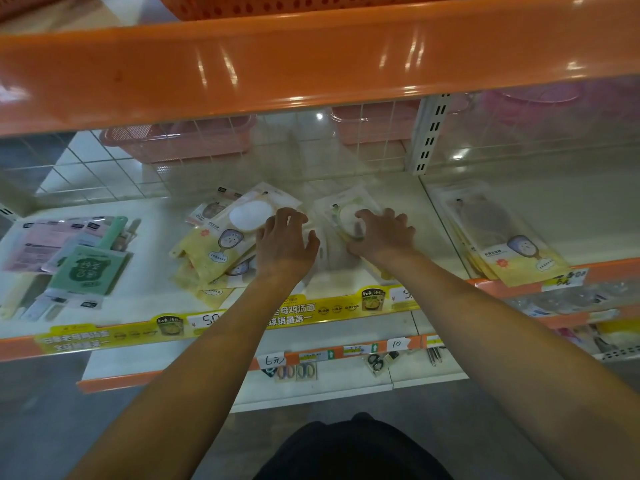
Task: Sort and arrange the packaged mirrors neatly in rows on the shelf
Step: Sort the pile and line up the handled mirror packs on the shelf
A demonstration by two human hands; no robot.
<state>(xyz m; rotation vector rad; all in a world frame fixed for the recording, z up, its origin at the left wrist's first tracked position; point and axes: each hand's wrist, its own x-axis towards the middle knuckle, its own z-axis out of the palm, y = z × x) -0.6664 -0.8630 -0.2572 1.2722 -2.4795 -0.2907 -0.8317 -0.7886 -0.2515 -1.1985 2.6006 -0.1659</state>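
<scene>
Beside the tidy right-hand stack (498, 233), the right hand (384, 233) grips a packaged mirror (349, 216) while the left hand (285, 240), fingers spread, steadies the jumbled pile (221, 244), apparently to straighten rows.

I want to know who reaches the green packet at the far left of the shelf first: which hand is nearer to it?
Left. The left hand rests on the yellow mirror packs mid-shelf, to the right of the green packet; the right hand lies farther right still.
</scene>
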